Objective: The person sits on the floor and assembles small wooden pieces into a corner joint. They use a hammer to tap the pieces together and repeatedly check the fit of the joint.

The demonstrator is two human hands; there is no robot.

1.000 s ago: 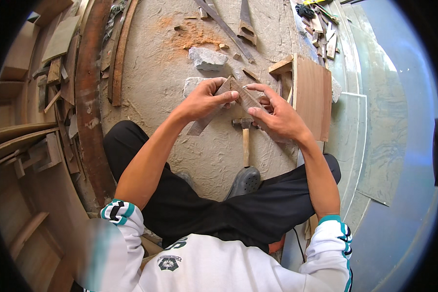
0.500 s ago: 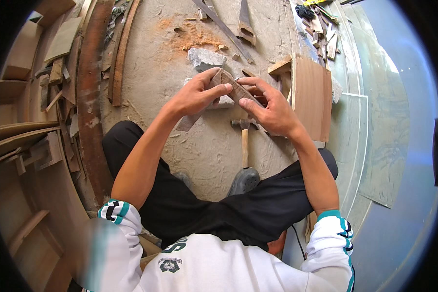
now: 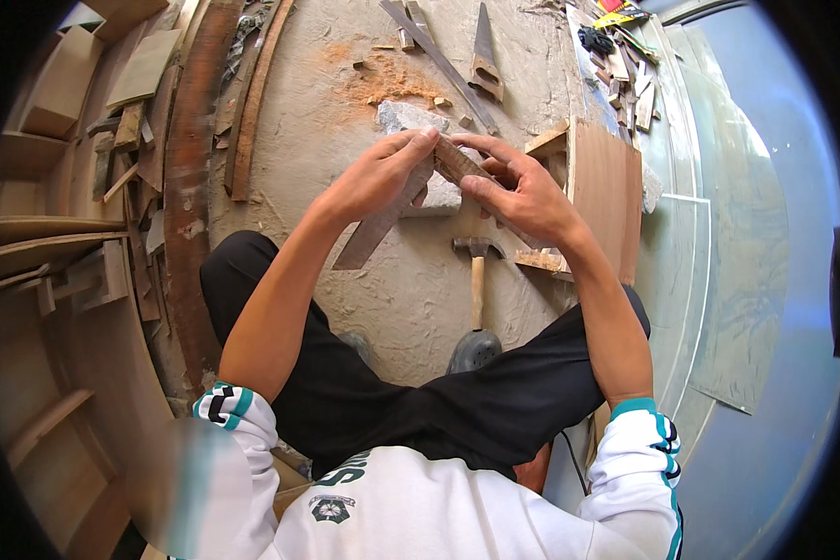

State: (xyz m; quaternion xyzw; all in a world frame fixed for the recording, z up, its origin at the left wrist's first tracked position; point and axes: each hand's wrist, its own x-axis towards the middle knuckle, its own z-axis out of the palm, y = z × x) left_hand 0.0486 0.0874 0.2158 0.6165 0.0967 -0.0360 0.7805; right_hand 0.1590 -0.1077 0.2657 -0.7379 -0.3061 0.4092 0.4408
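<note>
Two wooden strips meet at a corner in front of me. My left hand [image 3: 375, 175] is closed around the upper end of the left wooden strip [image 3: 369, 235], thumb near the corner. My right hand [image 3: 530, 198] grips the right wooden strip [image 3: 455, 164], with its thumb along the near side and fingers over the far side. That strip slants down to the right, its rough lower end [image 3: 543, 259] showing past my hand. Beneath the joint lies a grey stone block [image 3: 431, 203], partly hidden by the hands. Nearer to me, a claw hammer [image 3: 477, 280] with a wooden handle rests on the ground.
Another stone [image 3: 406, 117] lies just beyond my hands, near sawdust [image 3: 383, 79]. A handsaw [image 3: 485, 61] and a long dark bar [image 3: 439, 65] lie farther off. At right stands a wooden box [image 3: 605, 196] beside glass sheets [image 3: 737, 233]. Planks [image 3: 182, 187] line the left.
The two strips have swung into a wider-looking angle, so more of both shows. My left thumb has drawn back to the corner, and my right fingers have moved up toward it. The view has shifted slightly.
</note>
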